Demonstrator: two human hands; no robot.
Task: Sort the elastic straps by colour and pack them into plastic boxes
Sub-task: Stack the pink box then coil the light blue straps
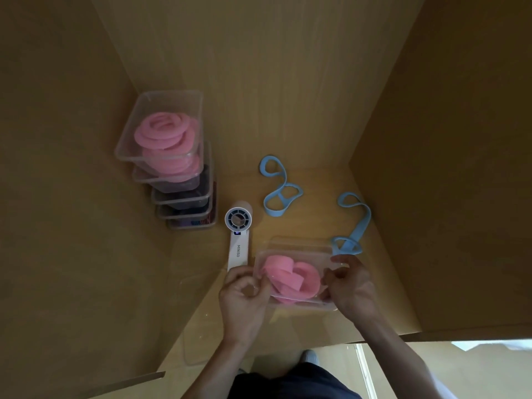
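A clear plastic box sits near the front of the wooden surface with coiled pink straps inside. My left hand grips its left edge and my right hand grips its right edge. Two light blue straps lie loose: one in the middle of the surface, another along the right wall, its near end just behind the box. At the back left stands a stack of clear boxes; the top one holds pink straps, the lower ones hold dark straps.
A white hand-held fan lies left of the box I hold. A clear empty box or lid lies flat at the front left. Wooden walls close in on the left, back and right. A dark garment and a shoe show below.
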